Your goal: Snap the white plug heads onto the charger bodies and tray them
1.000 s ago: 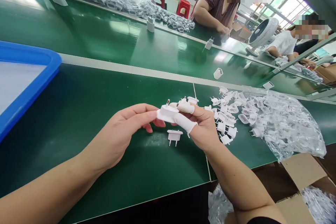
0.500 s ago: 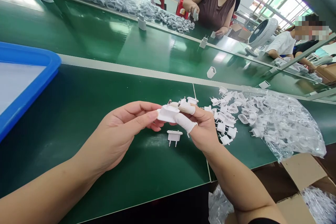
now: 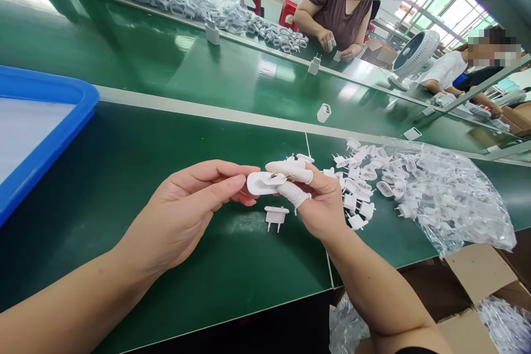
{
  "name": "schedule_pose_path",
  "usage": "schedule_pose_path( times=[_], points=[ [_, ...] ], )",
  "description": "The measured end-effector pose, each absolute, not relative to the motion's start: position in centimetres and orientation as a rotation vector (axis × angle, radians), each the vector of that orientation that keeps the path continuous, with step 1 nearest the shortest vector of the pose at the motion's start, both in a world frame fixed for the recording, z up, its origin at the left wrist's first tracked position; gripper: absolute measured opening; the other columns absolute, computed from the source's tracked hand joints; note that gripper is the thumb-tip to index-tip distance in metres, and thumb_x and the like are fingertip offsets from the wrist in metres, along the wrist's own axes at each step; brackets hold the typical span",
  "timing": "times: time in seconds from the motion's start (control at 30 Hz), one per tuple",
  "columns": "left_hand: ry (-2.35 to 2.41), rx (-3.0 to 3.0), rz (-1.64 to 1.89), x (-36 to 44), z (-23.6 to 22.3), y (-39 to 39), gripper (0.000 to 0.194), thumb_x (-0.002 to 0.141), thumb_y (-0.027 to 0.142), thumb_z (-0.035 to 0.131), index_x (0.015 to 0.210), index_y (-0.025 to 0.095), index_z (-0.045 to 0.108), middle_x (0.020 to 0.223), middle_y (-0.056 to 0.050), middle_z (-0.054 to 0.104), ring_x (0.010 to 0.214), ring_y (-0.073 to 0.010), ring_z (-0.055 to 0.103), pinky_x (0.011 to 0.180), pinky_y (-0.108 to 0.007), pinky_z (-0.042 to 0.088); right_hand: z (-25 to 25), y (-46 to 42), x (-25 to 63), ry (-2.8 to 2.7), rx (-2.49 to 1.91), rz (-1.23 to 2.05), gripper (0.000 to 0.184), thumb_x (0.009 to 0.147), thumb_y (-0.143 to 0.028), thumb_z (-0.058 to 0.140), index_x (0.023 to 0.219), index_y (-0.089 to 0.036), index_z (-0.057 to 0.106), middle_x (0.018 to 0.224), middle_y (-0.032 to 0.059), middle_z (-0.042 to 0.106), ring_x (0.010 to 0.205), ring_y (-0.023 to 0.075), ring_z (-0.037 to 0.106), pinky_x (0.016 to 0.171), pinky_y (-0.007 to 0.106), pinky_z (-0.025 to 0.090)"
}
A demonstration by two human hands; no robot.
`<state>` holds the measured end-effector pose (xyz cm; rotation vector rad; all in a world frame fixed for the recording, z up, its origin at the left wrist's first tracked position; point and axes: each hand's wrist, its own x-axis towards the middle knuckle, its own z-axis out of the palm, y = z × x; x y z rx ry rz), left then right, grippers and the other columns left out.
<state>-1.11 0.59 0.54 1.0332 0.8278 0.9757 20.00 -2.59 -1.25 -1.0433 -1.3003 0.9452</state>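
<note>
A white two-pin plug head (image 3: 260,183) is held between both hands above the green bench, its rounded end to the left and its metal pins near the right fingers. My left hand (image 3: 188,207) pinches the left end with thumb and fingertips. My right hand (image 3: 321,196), with white covers on thumb and fingers, grips the pin side. Just below, another plug head (image 3: 276,218) stands on the bench, pins toward me. Beyond my right fingers lies a loose pile of plug heads (image 3: 360,188), one of them partly hidden.
A clear plastic bag (image 3: 460,193) of plug heads lies at right, above open cardboard boxes (image 3: 481,271). A blue tray (image 3: 78,97) is at left. Several white chargers, one here (image 3: 324,113), stand on the green belt (image 3: 166,61). Co-workers sit across, near a fan (image 3: 417,52).
The plug head has tilted in my fingers, so its pins now point right rather than up. The chargers on the belt have shifted left. The co-worker opposite has lowered a hand.
</note>
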Motion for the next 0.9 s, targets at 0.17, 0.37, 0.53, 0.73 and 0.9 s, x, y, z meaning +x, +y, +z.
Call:
schedule_pose_path(
  times=[0.17,0.37,0.53,0.73,0.9],
  points=[
    [0.841,1.020,0.988,-1.2,0.5,0.5,0.033,0.072,0.058,0.108,0.092,0.036,0.095,0.089,0.000,0.086,0.081,-0.0150,0.078,0.083,-0.014,0.067,-1.5,-2.6,19.9,-1.338,-0.964,0.931,0.029,0.093,-0.023,0.088,0.113,-0.043,0.091,0.119,-0.0004,0.086,0.108,0.0210,0.081,0.096,0.039,0.071],
    [0.784,1.082,0.986,-1.0,-0.4,0.6,0.027,0.078,0.054,0.106,0.098,0.038,0.095,0.099,0.000,0.088,0.084,-0.0150,0.080,0.085,-0.015,0.068,-2.2,-2.7,19.8,-1.371,-0.954,0.888,0.039,0.087,-0.028,0.097,0.123,-0.040,0.088,0.120,0.0009,0.085,0.109,0.0223,0.082,0.096,0.041,0.073],
    [0.735,1.115,1.002,-1.0,-1.0,0.7,0.029,0.080,0.053,0.105,0.102,0.036,0.095,0.099,-0.003,0.088,0.090,-0.0181,0.083,0.085,-0.017,0.069,-2.9,-2.6,19.6,-1.429,-0.889,0.632,0.040,0.093,-0.032,0.093,0.132,-0.036,0.085,0.121,0.0031,0.088,0.106,0.0231,0.085,0.098,0.042,0.075],
    [0.872,1.204,1.001,-1.2,-1.6,0.9,0.031,0.082,0.037,0.096,0.110,0.027,0.087,0.109,-0.006,0.085,0.102,-0.0253,0.081,0.092,-0.032,0.072,-3.3,-2.6,19.5,-1.382,-0.898,0.644,0.044,0.092,-0.027,0.094,0.133,-0.038,0.085,0.117,0.0002,0.087,0.103,0.0213,0.085,0.093,0.038,0.074],
    [0.975,1.854,0.819,-0.6,-4.8,-0.1,0.057,0.083,0.040,0.085,0.137,0.029,0.071,0.138,-0.009,0.072,0.125,-0.0339,0.071,0.108,-0.051,0.066,-3.2,-2.0,20.0,-1.196,-1.012,0.774,0.042,0.091,-0.031,0.092,0.131,-0.039,0.084,0.120,-0.0006,0.085,0.108,0.0216,0.083,0.095,0.040,0.072]
  ],
)
